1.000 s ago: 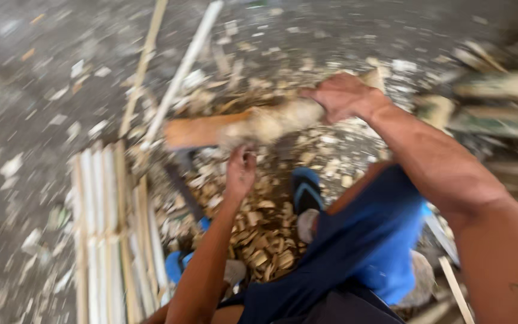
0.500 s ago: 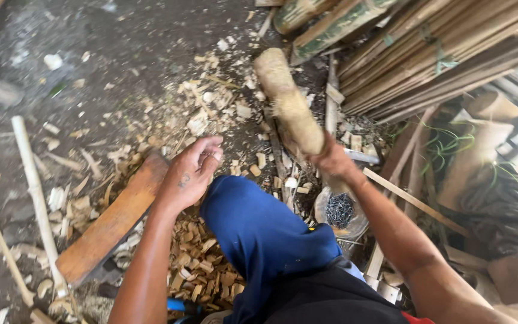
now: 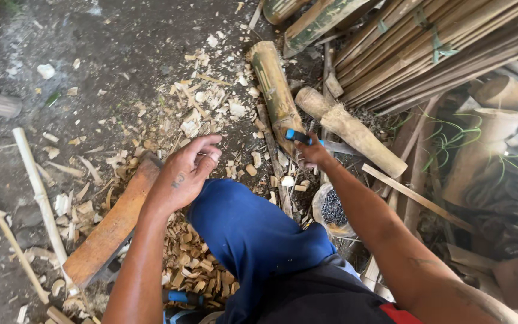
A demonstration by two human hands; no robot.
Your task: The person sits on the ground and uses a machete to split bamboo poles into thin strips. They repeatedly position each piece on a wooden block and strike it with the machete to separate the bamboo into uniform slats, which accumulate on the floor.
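An open-air bamboo workshop: stacked bamboo poles (image 3: 427, 48), wood chips (image 3: 199, 264) littering dirt.

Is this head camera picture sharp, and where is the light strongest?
Head view: mostly sharp, with even daylight and soft shadows; the left hand and the right hand on the blue-handled tool look crisp. The far right edge by the bamboo poles glares white, and lines bend slightly toward the corners.

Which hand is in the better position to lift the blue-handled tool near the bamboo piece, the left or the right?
Probably the right. The right hand already closes on the blue-handled tool, beside the bamboo piece. The left hand hangs open and empty above the wooden block, apart from the tool.
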